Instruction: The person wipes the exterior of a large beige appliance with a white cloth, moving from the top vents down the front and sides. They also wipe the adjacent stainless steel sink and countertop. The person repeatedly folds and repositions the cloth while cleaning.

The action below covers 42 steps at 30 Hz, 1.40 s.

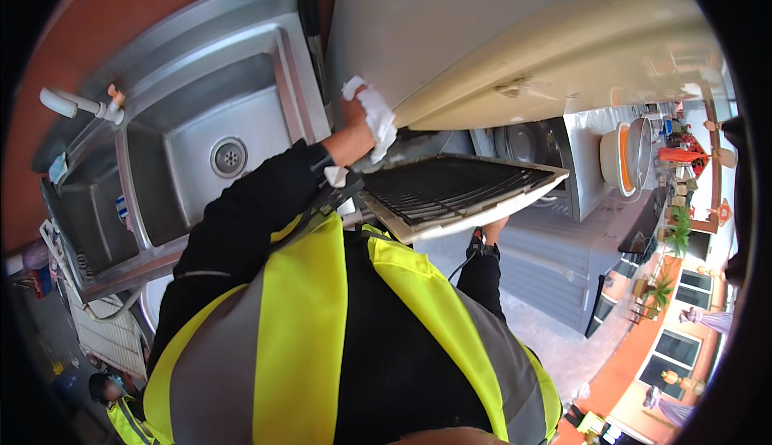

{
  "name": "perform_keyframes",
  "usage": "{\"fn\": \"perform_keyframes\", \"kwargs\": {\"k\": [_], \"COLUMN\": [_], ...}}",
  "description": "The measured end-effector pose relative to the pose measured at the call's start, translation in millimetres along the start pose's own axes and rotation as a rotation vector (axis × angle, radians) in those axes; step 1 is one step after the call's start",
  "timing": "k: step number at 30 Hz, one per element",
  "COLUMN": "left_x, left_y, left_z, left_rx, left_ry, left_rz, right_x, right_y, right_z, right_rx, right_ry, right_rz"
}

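Note:
My left hand [351,133] is closed round a crumpled white cloth [378,115], raised beside the large beige appliance body [482,51]. In front of my chest is a flat panel [462,192] with a pale frame and a dark slatted, mesh-like face. It is tilted, its long pale edge towards me. My right hand [496,228] grips that edge from underneath on the right; its fingers are mostly hidden behind the panel. Part of the cloth hangs just above the panel's left corner.
A stainless steel sink [229,107] with a white tap [72,106] stands at the left. At the right are a washing machine [523,143], a grey ribbed cabinet [547,260] and an orange-rimmed basin [619,159]. Another person in a yellow vest [125,421] is at the lower left.

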<state>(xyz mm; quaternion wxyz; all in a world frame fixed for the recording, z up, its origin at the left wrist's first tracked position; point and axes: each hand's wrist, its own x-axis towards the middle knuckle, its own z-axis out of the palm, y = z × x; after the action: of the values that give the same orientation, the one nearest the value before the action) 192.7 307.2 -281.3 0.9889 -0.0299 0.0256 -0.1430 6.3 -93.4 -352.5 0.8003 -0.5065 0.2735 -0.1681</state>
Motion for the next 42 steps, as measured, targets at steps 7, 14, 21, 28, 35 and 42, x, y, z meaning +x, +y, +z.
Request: {"fn": "perform_keyframes", "kwargs": {"k": [7,14,21,28,35,42], "left_x": [-1,-17,-22,-35,-32,-18], "left_y": [9,33,68,94,87,19], "left_z": [14,4,-21,18,58,127], "left_rx": [0.526,0.478,0.549,0.453,0.649,0.698], "left_ry": [0.501,0.518,0.227,0.319,0.447,0.16], "left_rz": [0.11,0.01,-0.105,-0.018,0.092,0.463], "right_x": [83,70,65,59,37,-28], "right_y": [-35,-20,-26,-43,-81,-97], "right_z": [114,172,185,189,212,252], "right_rx": [-0.133,-0.194,-0.299,-0.367,-0.44,-0.324], "right_ry": [0.085,-0.058,-0.221,-0.147,-0.127,-0.196], "right_rz": [0.312,0.294,0.3,0.245,0.242,-0.075]}}
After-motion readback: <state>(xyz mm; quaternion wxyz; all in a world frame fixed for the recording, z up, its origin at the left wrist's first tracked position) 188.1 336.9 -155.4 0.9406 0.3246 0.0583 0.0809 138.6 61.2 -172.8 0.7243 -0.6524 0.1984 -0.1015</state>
